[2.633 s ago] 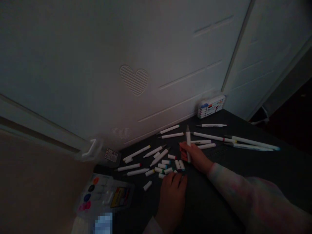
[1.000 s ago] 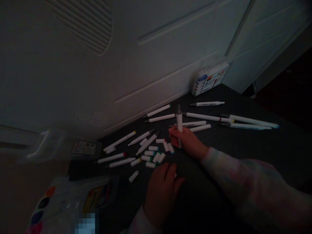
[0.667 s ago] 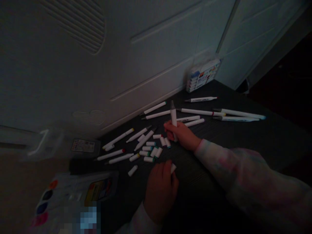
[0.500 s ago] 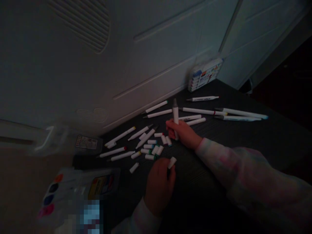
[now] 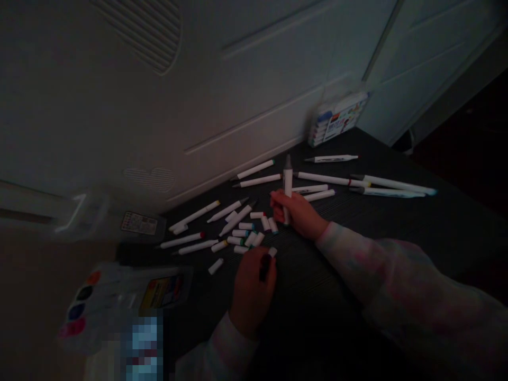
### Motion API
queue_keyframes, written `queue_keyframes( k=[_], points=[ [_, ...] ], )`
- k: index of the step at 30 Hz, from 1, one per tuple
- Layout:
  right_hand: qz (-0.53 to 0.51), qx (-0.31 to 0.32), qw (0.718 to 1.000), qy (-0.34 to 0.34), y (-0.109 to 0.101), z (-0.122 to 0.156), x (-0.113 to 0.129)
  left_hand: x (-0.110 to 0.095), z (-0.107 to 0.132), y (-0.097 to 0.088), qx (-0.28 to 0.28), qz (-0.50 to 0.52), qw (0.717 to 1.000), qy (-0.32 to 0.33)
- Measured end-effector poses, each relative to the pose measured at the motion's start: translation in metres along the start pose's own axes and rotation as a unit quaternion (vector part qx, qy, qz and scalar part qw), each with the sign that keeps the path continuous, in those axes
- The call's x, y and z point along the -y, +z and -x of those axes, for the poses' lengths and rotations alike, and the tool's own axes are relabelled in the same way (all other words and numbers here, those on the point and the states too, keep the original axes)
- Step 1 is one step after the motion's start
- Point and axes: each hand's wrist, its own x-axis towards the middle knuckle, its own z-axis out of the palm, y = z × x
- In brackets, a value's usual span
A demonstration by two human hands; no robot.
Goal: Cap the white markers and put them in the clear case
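My right hand (image 5: 296,211) is closed around a white marker (image 5: 288,180), which stands upright with its grey tip pointing up. Lower and to the left, my left hand (image 5: 254,286) pinches a small white marker cap (image 5: 272,252) between thumb and finger. Just beyond it lies a cluster of white caps (image 5: 251,239) with coloured ends. Several uncapped markers (image 5: 236,218) are scattered left of the right hand, and more markers (image 5: 329,180) lie behind and to its right. One loose cap (image 5: 216,266) rests apart, left of my left hand.
A clear marker case (image 5: 339,119) stands against the pale panelled wall (image 5: 254,84) at the back. At the left are a clear plastic case (image 5: 143,225) and a box with coloured marker ends (image 5: 79,312). Everything rests on a dark tabletop (image 5: 317,307).
My left hand has shifted slightly left and up with the cap. My right hand still holds the marker upright, nearly unmoved. The view has shifted a little.
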Motion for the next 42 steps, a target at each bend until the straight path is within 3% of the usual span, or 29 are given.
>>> queue_keyframes(
  k=[5,10,15,18,25,31,38,42],
  points=[
    [0.008,0.004,1.0,-0.004,-0.001,0.0,-0.001,0.001,-0.002,0.0,0.065,-0.008,0.996,0.067],
    [0.007,0.006,1.0,-0.004,-0.001,-0.001,-0.003,0.002,-0.003,0.0,0.074,-0.049,0.99,0.106],
    [0.007,0.006,1.0,-0.003,-0.001,0.0,-0.002,-0.002,-0.002,0.002,0.105,-0.096,0.987,0.078],
    [0.015,0.004,1.0,-0.005,-0.001,0.0,-0.002,-0.003,-0.004,0.001,0.084,-0.109,0.988,0.067],
    [0.026,0.008,1.0,-0.01,-0.002,-0.001,-0.004,0.012,-0.012,-0.005,-0.025,-0.133,0.99,0.049],
    [0.016,0.005,1.0,-0.009,0.0,-0.002,-0.003,0.018,-0.023,-0.001,-0.068,-0.14,0.987,0.025],
    [0.023,0.0,1.0,-0.007,-0.001,-0.002,-0.004,0.011,-0.04,0.004,-0.013,-0.172,0.985,-0.016],
    [0.024,0.0,1.0,0.0,0.0,-0.001,-0.001,0.014,-0.035,0.0,-0.025,-0.158,0.987,-0.01]
  ],
)
